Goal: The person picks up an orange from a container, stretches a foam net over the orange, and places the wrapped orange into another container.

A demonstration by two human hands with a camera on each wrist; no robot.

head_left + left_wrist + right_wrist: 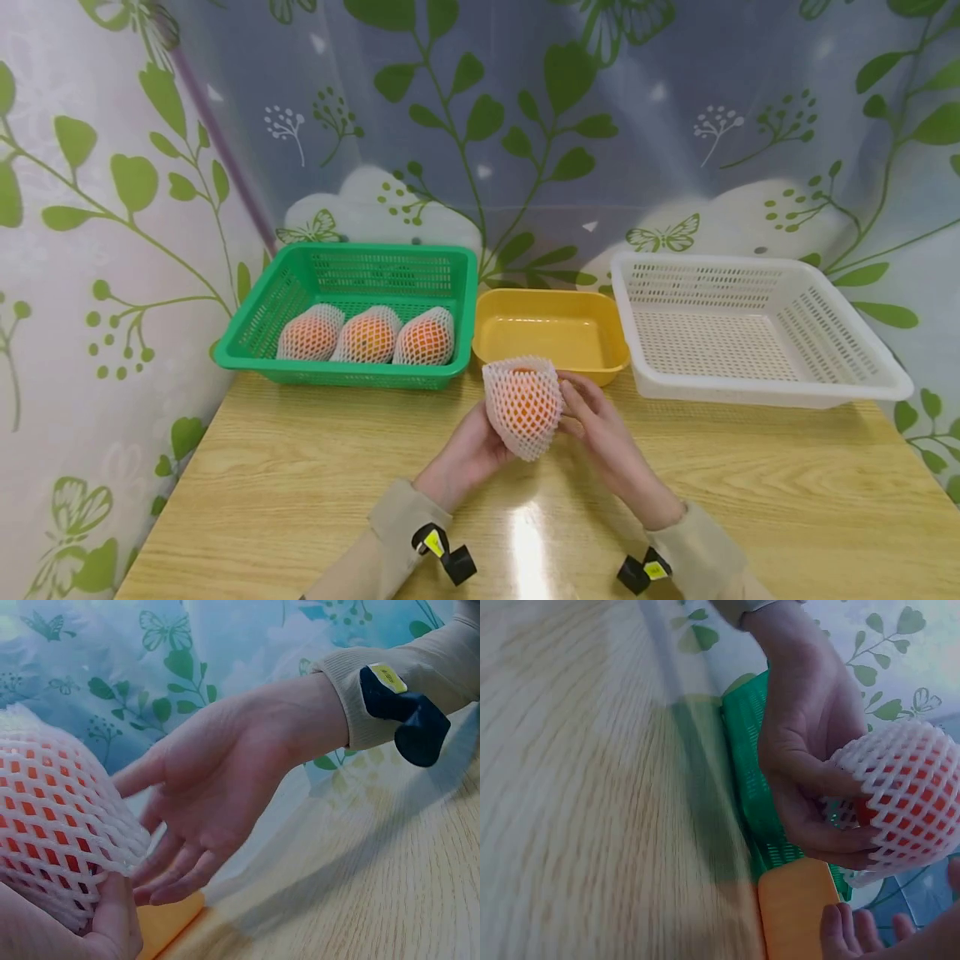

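Observation:
An orange-red round fruit point(523, 408) in a white foam net is held up over the table in front of the yellow tub. My left hand point(472, 454) grips it from the left, thumb and fingers curled round the net, as the left hand point(810, 765) in the right wrist view shows. Close at its right side is my right hand point(603, 437). The left wrist view shows this right hand point(217, 780) with fingers extended and loose, the thumb tip right at the net's edge. Some right fingers point(855, 930) show below the fruit in the right wrist view.
A green basket point(345, 375) at the left holds three net-wrapped fruits point(367, 335). Next to it stands the yellow tub point(551, 329), then a white basket point(765, 390) at the right. All three line the wooden table's point(300, 500) back edge, before a leaf-patterned curtain point(480, 167).

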